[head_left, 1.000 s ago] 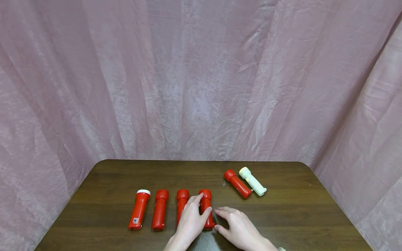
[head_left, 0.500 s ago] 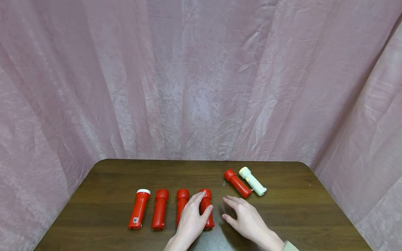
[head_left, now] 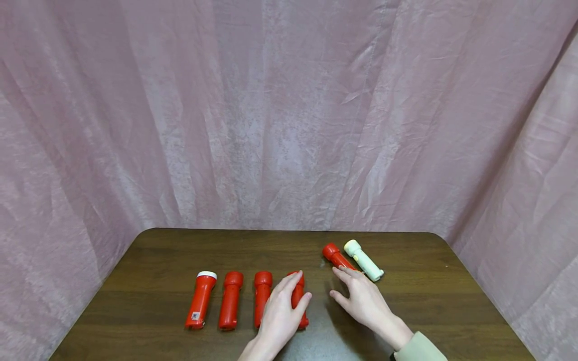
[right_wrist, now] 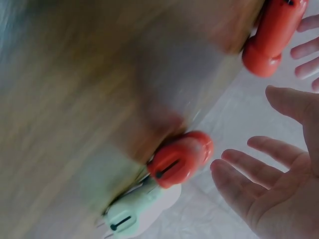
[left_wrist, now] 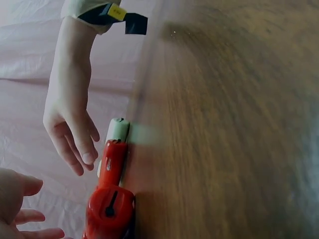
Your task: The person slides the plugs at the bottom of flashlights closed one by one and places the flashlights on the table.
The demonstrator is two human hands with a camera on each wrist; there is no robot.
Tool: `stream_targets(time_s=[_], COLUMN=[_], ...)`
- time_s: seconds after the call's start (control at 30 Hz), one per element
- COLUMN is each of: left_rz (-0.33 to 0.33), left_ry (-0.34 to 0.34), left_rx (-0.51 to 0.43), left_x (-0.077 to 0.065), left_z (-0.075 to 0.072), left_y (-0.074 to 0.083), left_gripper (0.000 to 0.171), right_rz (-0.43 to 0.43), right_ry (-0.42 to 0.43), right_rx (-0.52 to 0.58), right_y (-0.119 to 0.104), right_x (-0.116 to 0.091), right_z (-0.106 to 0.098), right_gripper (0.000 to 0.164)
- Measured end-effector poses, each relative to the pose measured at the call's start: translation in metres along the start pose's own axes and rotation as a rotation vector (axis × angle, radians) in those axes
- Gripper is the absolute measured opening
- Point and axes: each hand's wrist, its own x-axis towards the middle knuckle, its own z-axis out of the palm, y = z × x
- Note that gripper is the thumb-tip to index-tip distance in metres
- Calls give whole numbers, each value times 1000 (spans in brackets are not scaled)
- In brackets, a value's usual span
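My left hand (head_left: 280,313) hovers over the rightmost red flashlight (head_left: 299,296) of a row, covering part of it. In the left wrist view the left fingers (left_wrist: 30,216) are spread and apart from the red flashlight (left_wrist: 109,211). With loosely extended fingers, my right hand (head_left: 365,298) hangs near the tail of another red flashlight (head_left: 337,255), hiding its lower end. The right wrist view shows a gap between the right hand (right_wrist: 279,184) and that red flashlight (right_wrist: 182,159). A pale green flashlight (head_left: 365,261) lies beside it.
Left of my left hand lie a red flashlight (head_left: 262,296), a second red flashlight (head_left: 231,301) and a white-rimmed red flashlight (head_left: 200,301). The brown wooden table (head_left: 429,301) ends at a pink curtain (head_left: 289,125).
My right hand has moved away from the rightmost flashlight of the row, up and right to the angled red flashlight. My left hand has lifted slightly and shifted a little right.
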Motion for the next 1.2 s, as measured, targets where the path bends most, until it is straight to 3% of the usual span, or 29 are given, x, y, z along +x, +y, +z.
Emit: stream_targets(time_s=[0.43, 0.8, 1.2], left_rz=[57, 79, 70], left_ry=[-19, -38, -79], left_rx=[-7, 18, -3], left_x=[5, 13, 19], left_z=[8, 18, 26], left_y=[14, 21, 26], left_gripper=[51, 50, 51], right_rz=[-19, 38, 87], right_ry=[-13, -151, -199], right_rx=[-20, -21, -33], right_y=[25, 37, 41], right_x=[26, 50, 64], right_z=[-6, -6, 0], right_gripper=[54, 39, 27])
